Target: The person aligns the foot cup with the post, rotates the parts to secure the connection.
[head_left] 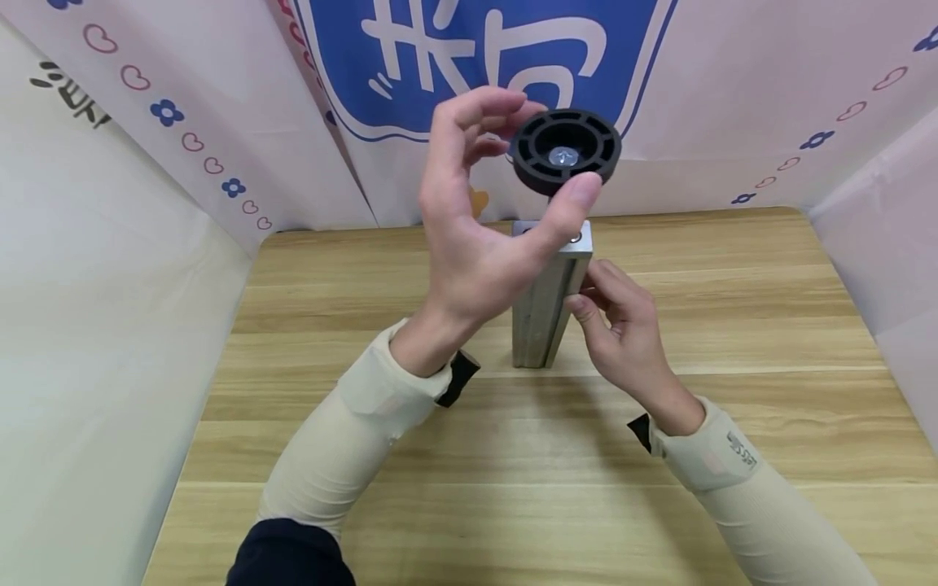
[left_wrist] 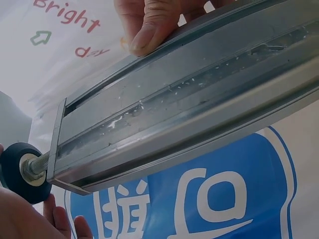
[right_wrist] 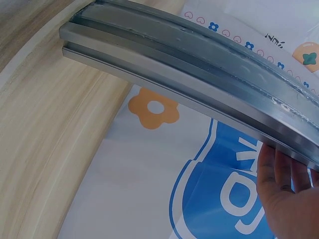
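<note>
An aluminium profile (head_left: 538,313) stands upright on the table, with long grooves down its sides and a flat end plate (left_wrist: 56,142) on top. Out of that plate rises the threaded stem (left_wrist: 41,163) of a round black levelling foot (head_left: 563,156). My left hand (head_left: 472,236) holds the foot by its rim, thumb on the near side and fingers curled about the far side. Lower down, my right hand (head_left: 623,330) grips the profile's right side between thumb and fingers. In the right wrist view its fingers (right_wrist: 284,172) lie against the metal edge.
The wooden table (head_left: 366,277) ends at a white printed backdrop (head_left: 696,81) with a large blue sign (head_left: 337,73). White sheets (head_left: 110,285) hang at both sides. Black wrist mounts (head_left: 458,378) sit at my cuffs.
</note>
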Motion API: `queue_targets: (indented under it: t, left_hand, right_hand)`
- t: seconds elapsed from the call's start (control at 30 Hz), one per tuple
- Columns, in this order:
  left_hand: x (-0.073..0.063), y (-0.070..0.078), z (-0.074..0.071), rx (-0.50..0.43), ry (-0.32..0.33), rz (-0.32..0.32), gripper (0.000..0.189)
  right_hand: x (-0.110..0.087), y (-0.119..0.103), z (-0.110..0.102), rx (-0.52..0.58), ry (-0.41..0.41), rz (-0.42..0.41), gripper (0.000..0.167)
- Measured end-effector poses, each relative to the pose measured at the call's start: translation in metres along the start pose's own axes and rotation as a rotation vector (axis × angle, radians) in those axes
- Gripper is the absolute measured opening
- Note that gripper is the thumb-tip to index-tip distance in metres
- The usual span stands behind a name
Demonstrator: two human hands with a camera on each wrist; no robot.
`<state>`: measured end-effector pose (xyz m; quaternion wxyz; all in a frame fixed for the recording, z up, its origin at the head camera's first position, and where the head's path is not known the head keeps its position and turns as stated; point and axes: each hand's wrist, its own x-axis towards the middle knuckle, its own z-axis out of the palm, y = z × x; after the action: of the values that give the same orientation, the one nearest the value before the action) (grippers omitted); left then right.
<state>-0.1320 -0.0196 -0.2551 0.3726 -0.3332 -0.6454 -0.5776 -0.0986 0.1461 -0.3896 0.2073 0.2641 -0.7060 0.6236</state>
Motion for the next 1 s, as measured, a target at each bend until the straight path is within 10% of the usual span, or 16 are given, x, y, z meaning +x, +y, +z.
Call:
queue_targets:
  t: [1.0]
  left_hand:
    - [-0.0020,-0.0042,0.0000,-0.086,-0.028,0.040,0.047]
  right_hand:
    - [0.0012,-0.0006,0.0006,-0.019,-0.010,-0.003,0.052]
